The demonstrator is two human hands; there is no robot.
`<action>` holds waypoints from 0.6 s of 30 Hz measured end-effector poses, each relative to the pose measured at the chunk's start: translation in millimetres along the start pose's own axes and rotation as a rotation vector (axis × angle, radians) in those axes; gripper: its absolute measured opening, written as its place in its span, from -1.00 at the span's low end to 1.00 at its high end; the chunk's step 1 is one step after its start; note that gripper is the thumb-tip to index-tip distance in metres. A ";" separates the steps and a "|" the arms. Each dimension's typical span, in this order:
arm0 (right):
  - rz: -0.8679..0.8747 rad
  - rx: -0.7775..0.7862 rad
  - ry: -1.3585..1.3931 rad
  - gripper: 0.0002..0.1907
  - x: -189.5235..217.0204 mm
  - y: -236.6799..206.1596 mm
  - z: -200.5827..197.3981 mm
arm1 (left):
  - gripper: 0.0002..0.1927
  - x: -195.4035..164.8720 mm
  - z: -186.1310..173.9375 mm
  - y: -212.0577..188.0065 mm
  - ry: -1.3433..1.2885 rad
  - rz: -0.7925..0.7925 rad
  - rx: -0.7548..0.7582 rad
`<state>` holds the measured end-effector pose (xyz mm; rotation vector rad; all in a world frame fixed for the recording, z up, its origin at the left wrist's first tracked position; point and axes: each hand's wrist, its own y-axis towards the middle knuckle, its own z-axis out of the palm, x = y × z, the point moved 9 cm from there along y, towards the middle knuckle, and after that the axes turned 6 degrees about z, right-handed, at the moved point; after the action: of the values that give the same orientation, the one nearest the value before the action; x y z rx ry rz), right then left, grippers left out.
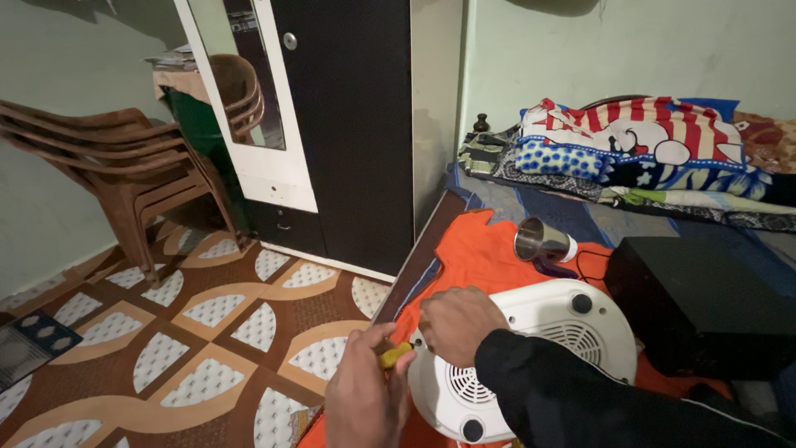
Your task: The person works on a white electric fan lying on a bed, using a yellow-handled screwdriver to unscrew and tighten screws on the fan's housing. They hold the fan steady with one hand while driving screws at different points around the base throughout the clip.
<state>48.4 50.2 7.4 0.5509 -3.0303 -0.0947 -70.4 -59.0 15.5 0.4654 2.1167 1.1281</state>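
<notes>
A round white appliance [547, 332] with vent grilles and black feet lies underside-up on an orange cloth [477, 249] on the bed. My right hand [456, 323], in a black sleeve, rests on the appliance's left rim and holds it. My left hand [362, 394] sits just left of the appliance, fingers closed around a yellow-handled tool [395, 355] whose tip points toward the rim. The tool's tip is hidden behind my right hand.
A steel cup [539, 241] lies on its side on the cloth. A black box [705, 299] sits at the right. Folded blankets [647, 149] are piled behind. Stacked brown plastic chairs [116, 158] and a dark wardrobe with a mirror door [348, 124] stand on the patterned floor.
</notes>
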 end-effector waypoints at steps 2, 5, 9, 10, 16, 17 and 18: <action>-0.013 -0.034 0.006 -0.78 0.2 -1.2 -4.0 | -0.53 -0.4 -5.5 -3.4 -0.026 0.014 -0.056; -0.045 -0.086 0.015 -0.78 2.8 -2.5 -8.1 | -0.49 -0.9 -10.2 -5.9 -0.037 0.035 -0.101; -0.017 -0.067 -0.038 -0.76 0.1 -0.3 -3.8 | -0.54 -9.1 -13.7 -5.6 0.012 0.146 -0.159; -0.016 -0.070 -0.029 -0.77 -0.5 0.2 -3.7 | -0.55 -5.7 -10.0 -5.2 -0.008 0.105 -0.122; -0.054 -0.110 0.009 -0.86 -1.7 1.0 -3.4 | -0.57 -20.1 0.3 0.5 -0.178 0.161 -0.008; -0.074 -0.125 -0.001 -0.86 -0.1 1.2 -3.7 | -0.56 -25.4 -0.8 1.5 -0.198 0.190 -0.005; -0.092 -0.138 -0.012 -0.85 1.5 0.6 -3.6 | -0.54 -31.3 -1.6 2.3 -0.219 0.218 -0.001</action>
<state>46.9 50.1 11.1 0.6798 -2.9789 -0.3100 -49.6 -77.1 30.6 0.7979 1.9089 1.1405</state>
